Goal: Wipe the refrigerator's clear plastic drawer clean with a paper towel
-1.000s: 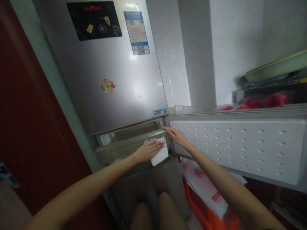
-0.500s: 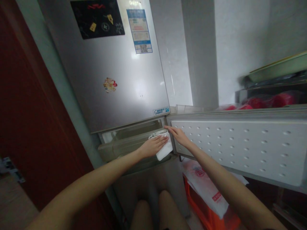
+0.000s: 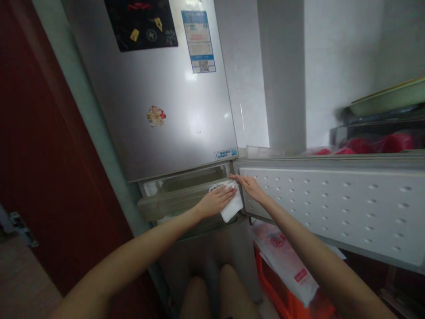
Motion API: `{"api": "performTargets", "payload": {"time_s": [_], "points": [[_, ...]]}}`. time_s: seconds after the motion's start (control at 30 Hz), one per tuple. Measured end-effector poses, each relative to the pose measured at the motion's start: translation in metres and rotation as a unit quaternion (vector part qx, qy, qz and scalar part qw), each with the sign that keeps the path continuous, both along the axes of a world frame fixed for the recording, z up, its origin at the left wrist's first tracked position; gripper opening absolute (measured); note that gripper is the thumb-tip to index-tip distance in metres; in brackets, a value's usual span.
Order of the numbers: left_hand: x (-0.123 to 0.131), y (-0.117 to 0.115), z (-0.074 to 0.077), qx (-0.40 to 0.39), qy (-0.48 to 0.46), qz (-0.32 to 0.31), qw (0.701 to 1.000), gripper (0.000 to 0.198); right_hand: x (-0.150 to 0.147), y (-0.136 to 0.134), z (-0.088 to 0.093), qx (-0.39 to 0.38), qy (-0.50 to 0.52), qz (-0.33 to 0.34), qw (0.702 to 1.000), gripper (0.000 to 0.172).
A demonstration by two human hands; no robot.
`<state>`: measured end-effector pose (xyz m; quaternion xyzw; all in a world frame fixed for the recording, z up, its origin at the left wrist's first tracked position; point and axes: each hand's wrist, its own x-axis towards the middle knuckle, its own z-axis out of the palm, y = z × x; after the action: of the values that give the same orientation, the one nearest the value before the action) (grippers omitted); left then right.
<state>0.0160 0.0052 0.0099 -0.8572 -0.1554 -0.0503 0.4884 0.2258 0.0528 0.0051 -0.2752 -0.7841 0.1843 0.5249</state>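
Note:
My left hand (image 3: pixel 217 200) lies over a white cloth (image 3: pixel 233 208), pressing it against the front of a clear plastic freezer drawer (image 3: pixel 159 204). Its fingers are extended on top, and part of the cloth hangs below them. Close by on the right, my right hand (image 3: pixel 249 186) rests at the drawer's right end with its fingers stretched out, next to the hinge side of the open freezer door (image 3: pixel 318 201). Whatever its fingertips touch is too small to make out. The drawer sits in the refrigerator (image 3: pixel 172 93), under its closed upper door.
The open door spreads far to the right, its white inner panel dimpled. Below it, a white plastic bag (image 3: pixel 288 261) lies on an orange crate (image 3: pixel 282 301). A dark red door (image 3: pixel 49 146) stands at the left. Red items (image 3: pixel 395 142) sit on a shelf beyond the freezer door.
My left hand and the cloth have shifted slightly right in view, as the whole scene has. Both hands keep nearly the same place on the drawer.

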Motion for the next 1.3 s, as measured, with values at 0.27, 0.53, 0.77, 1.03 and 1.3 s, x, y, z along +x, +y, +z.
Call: {"api": "performTargets", "payload": {"time_s": [0.27, 0.53, 0.77, 1.03, 1.3], "points": [[-0.011, 0.005, -0.037, -0.029, 0.037, -0.017, 0.999, 0.039, 0.0, 0.002, -0.001, -0.011, -0.003, 0.001, 1.0, 0.063], [-0.008, -0.001, 0.007, -0.003, -0.003, 0.007, 1.0, 0.042, 0.0, 0.001, -0.002, -0.005, -0.005, -0.006, 1.0, 0.065], [-0.017, -0.003, -0.013, 0.022, 0.004, -0.017, 1.0, 0.041, -0.001, 0.0, -0.004, -0.001, -0.001, -0.008, 1.0, 0.059], [-0.023, -0.004, 0.006, 0.005, 0.026, -0.025, 0.999, 0.041, 0.0, -0.002, -0.003, 0.002, -0.003, -0.008, 1.0, 0.055], [-0.033, -0.004, -0.009, -0.022, 0.035, -0.019, 0.999, 0.043, -0.002, -0.004, -0.003, 0.0, 0.0, -0.005, 1.0, 0.055]]}}
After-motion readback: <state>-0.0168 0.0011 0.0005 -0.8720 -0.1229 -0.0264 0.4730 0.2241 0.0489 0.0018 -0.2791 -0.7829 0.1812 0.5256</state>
